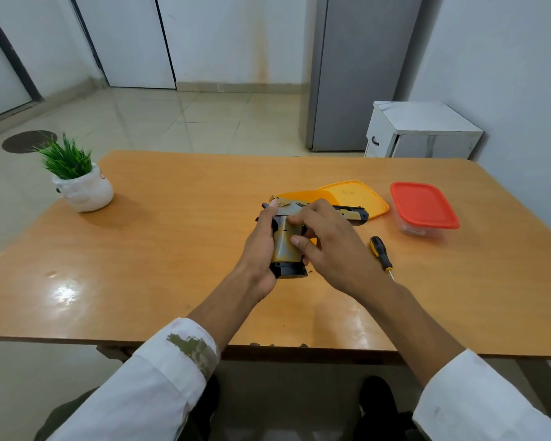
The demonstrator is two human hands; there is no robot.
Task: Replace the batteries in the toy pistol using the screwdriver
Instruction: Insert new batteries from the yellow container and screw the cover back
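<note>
Toy pistol [286,246] sits mid-table, probably light, stiff, smooth plastic. Left hand [258,246] wraps its grip from nine o'clock, and right hand [334,249] pinches the grip's side. Screwdriver [380,253] lies free at three o'clock, best taken by its handle.

readable text: none | white plant pot [86,195] — small reddish mark, too small to read | toy pistol [285,248] — painted pattern, no legible lettering

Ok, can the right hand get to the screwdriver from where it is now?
Probably yes. The screwdriver lies on the table just right of the right hand, with nothing between them. The hand would first have to take its fingers off the toy pistol.
</note>
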